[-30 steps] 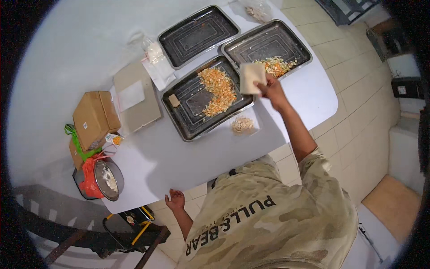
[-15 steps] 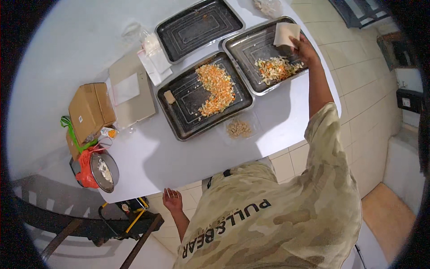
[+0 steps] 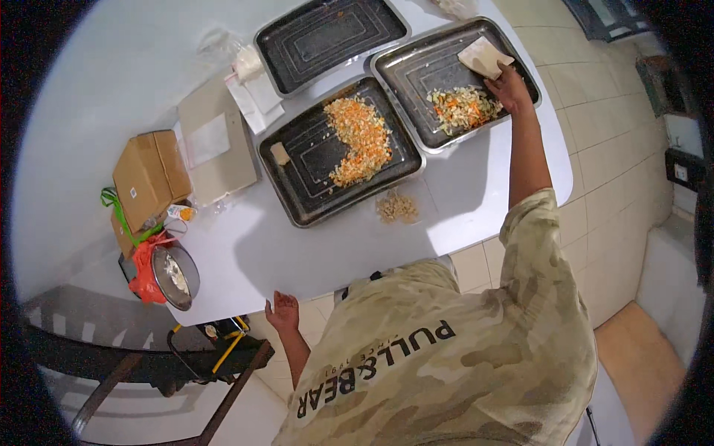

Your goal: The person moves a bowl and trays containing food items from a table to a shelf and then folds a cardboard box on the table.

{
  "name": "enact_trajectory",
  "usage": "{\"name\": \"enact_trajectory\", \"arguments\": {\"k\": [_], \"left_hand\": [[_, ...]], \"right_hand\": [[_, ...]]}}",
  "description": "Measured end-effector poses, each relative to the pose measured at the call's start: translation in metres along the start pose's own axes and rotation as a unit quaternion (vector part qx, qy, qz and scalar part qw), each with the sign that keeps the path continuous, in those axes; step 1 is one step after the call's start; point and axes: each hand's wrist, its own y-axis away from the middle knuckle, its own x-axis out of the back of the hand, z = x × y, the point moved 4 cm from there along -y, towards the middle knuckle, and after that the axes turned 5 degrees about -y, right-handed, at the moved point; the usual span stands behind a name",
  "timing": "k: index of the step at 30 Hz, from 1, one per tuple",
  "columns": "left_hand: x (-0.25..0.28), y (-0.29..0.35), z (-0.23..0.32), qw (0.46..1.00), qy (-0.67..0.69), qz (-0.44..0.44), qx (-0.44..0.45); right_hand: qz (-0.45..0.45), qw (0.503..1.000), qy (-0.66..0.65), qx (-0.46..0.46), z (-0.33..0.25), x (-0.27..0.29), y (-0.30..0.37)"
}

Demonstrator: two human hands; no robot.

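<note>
A stack of pale square wrapper sheets (image 3: 485,57) lies at the far right of the right-hand dark metal tray (image 3: 405,70). My right hand (image 3: 510,91) grips its near corner between thumb and fingers. Closer to me in that tray is a heap of chopped vegetables (image 3: 462,109), white with orange and green bits. My left hand (image 3: 283,311) hangs just off the table's near edge, holding nothing, fingers loosely apart. The middle tray (image 3: 297,201) carries a larger curved heap of chopped vegetables (image 3: 358,141) and a small pale folded piece (image 3: 280,154).
Behind stands another dark tray (image 3: 331,44). A clear bag of small pale pieces (image 3: 396,207) lies before the middle tray. At left are a cardboard box (image 3: 145,178), a red plastic bag (image 3: 145,275) and a metal bowl (image 3: 176,279) with white contents. The white table (image 3: 297,260) has rounded corners.
My right hand has shifted slightly, and the wrapper stack has turned and tilted flatter toward the tray's far right corner. My left hand has moved up slightly, its fingers more apart.
</note>
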Motion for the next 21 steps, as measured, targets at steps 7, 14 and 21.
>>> {"name": "enact_trajectory", "arguments": {"k": [7,14,21], "left_hand": [[-0.004,-0.015,-0.005,0.999,-0.046,0.013,0.007],[-0.080,-0.007,-0.064,0.929,-0.339,-0.129,0.073],[-0.151,0.010,-0.156,0.771,-0.577,-0.255,0.084]], "right_hand": [[0.054,0.953,0.134,0.268,0.030,-0.008,0.114],[-0.012,0.808,0.513,0.288,0.174,-0.003,0.239],[0.074,0.729,0.668,0.129,0.211,-0.042,0.295]]}}
